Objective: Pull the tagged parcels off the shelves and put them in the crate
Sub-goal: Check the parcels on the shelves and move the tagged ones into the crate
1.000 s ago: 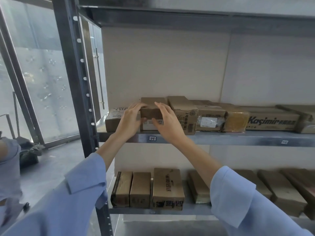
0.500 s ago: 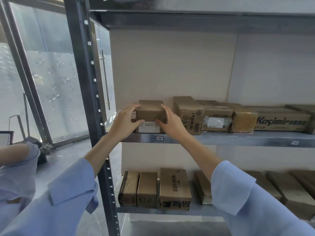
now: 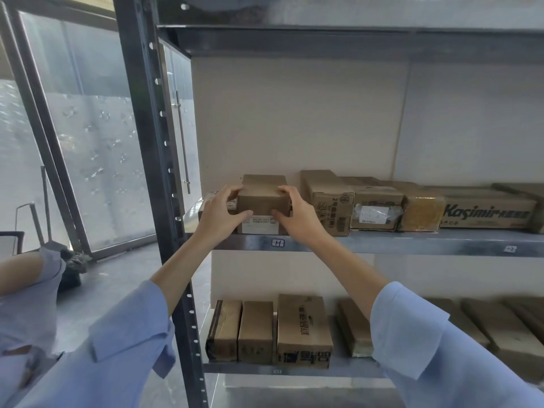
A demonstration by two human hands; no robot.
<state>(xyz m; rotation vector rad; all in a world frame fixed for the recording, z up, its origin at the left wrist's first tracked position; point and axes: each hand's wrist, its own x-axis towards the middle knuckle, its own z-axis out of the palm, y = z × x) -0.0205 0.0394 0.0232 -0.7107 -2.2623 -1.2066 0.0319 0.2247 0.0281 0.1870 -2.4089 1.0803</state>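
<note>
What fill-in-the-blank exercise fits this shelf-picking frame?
1. The small box sits on the ____ of the two stocked shelves.
2. The left hand and right hand grip it from ____ sides.
3. The person's sleeves are light ____.
4. The long carton farther right on that shelf is printed ____.
Missing words: upper; opposite; blue; Kosimir.

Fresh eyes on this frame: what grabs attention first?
The hands draw the eye first: the left hand and right hand grip the sides of a small cardboard box at the left end of the upper shelf. A row of parcels runs to its right, including a long Kosimir carton. A dark perforated steel upright cuts through the foreground on the left.
</note>
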